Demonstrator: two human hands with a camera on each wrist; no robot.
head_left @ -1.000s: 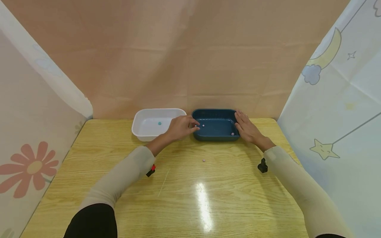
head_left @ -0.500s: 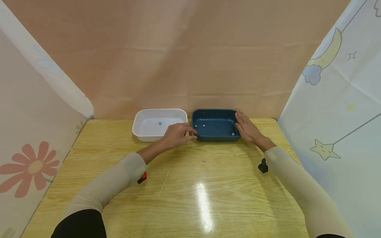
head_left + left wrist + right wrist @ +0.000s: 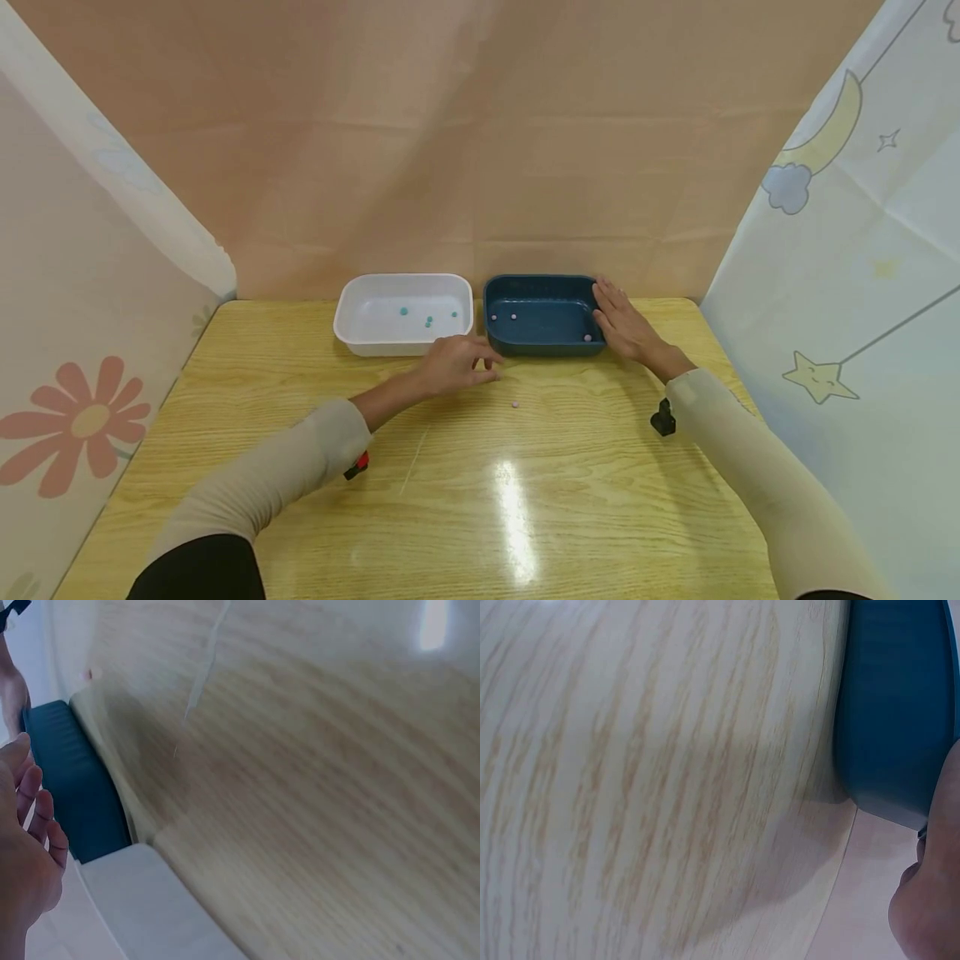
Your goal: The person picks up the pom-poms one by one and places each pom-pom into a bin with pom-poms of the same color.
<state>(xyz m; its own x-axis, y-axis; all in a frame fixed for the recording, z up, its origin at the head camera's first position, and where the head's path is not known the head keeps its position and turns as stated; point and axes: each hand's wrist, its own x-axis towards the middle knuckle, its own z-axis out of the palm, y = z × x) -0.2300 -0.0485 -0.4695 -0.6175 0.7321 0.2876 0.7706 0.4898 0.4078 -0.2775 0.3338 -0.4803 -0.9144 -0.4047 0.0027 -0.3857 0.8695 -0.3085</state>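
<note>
My left hand [image 3: 457, 365] hovers over the table in front of the gap between a white tray [image 3: 363, 347] and a dark blue tray [image 3: 547, 349]. Its fingers are loosely bent, thumb and forefinger apart, with nothing seen between them. On the wood just ahead and right of it lies a small pink ball [image 3: 514, 404]. My right hand [image 3: 628, 328] rests with straight fingers against the blue tray's right end. Three pink balls [image 3: 588, 337] lie in the blue tray. Several small teal balls [image 3: 403, 311] are spread inside the white one.
Both trays stand side by side at the back of the wooden table [image 3: 585, 500], near a tan backdrop [image 3: 360, 150]. Printed cloths [image 3: 847, 275] flank the table left and right. A pale scratch-like line [image 3: 415, 460] marks the wood.
My left hand has drawn back from over the blue tray's left edge toward me and down. More teal balls now show in the white tray. My right hand has stayed put.
</note>
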